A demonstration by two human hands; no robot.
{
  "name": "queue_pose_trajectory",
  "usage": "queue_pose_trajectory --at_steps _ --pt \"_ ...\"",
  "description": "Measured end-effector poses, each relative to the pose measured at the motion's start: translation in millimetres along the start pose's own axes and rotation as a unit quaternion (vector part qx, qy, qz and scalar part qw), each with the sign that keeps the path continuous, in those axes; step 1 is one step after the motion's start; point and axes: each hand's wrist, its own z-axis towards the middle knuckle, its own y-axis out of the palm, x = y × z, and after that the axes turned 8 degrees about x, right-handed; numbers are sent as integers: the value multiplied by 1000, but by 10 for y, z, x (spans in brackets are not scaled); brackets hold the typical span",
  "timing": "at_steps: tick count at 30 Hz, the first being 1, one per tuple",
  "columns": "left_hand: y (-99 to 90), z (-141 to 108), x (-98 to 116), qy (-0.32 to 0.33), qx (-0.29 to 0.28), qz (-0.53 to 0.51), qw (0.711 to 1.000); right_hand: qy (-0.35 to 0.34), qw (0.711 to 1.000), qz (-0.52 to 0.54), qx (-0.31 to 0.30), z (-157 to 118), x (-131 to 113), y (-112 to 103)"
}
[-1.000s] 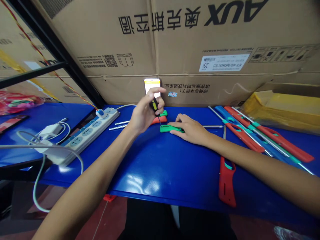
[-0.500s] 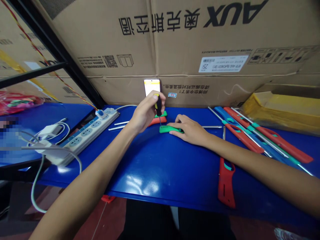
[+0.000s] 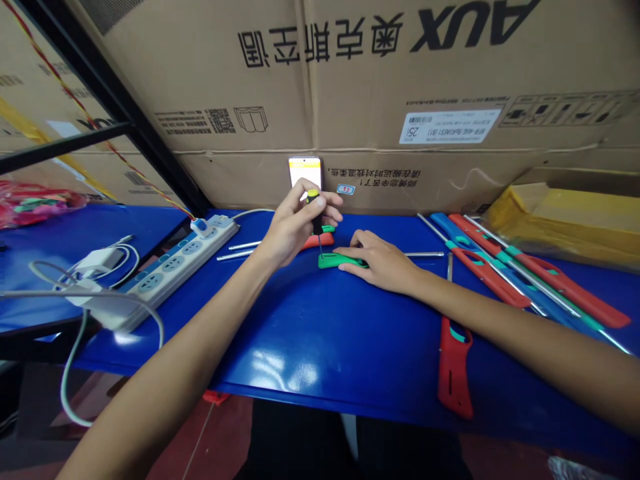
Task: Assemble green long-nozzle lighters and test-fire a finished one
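- The left hand (image 3: 294, 225) is gripping a screwdriver (image 3: 317, 225), whose tip is touching the green lighter (image 3: 329, 261).
- The right hand (image 3: 384, 262) is grasping this lighter on the blue table (image 3: 320, 327).

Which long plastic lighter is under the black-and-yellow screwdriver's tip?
The green-handled lighter gripped by the bare right hand; it's the only lighter being held.
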Motion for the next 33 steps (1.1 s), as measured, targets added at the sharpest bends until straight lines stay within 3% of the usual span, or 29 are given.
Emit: queue_pose_trajectory --at_steps 8,13,20,33 --pt "5 2 16 -9 -11 -16 1000 0 1000 4 2 0 -8 -4" --pt "-35 14 6 25 30 20 999 7 1000 -7 7 -4 -19 3" --pt "33 3 41 -12 -28 14 999 3 1000 -6 7 -3 6 11" --pt "57 -12 -3 -21 -14 7 1000 -11 1000 6 10 -3 14 7"
